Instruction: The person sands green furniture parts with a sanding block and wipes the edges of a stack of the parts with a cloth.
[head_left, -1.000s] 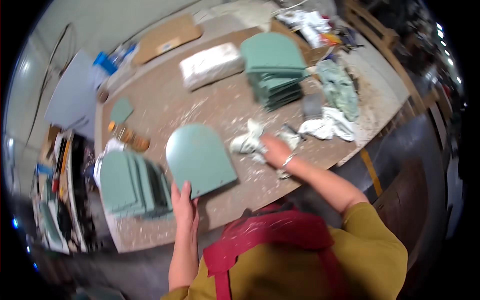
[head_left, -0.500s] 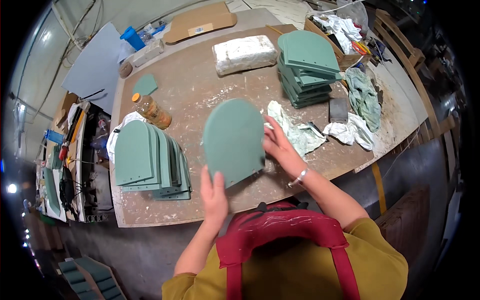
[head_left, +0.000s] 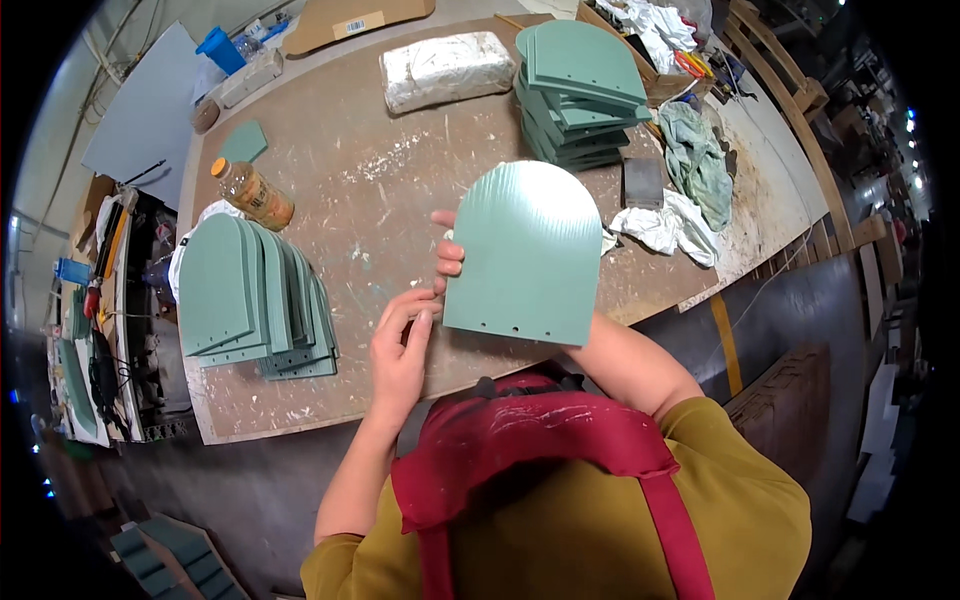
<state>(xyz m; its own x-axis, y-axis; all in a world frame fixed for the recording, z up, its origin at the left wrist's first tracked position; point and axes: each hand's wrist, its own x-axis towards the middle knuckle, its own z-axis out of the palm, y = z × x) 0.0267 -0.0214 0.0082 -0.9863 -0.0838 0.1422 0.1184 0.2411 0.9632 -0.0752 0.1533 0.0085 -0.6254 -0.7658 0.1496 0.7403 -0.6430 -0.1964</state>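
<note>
Standing over the brown worktable (head_left: pixel 330 170), the person holds a green arch-topped panel (head_left: pixel 527 255) upright above its near edge: the right hand (head_left: pixel 447 255) is mostly hidden behind the panel, its fingertips curled round the left edge, while the left hand (head_left: pixel 400 345) sits just beside the lower left corner, fingers loosely bent, and whether it grips the panel I cannot tell. To the left lies a fanned row of matching green panels (head_left: pixel 255 295) near an orange-capped bottle (head_left: pixel 252 195); farther back are a stack of green panels (head_left: pixel 575 90), a white wrapped block (head_left: pixel 445 70) and crumpled rags (head_left: pixel 680 190).
</note>
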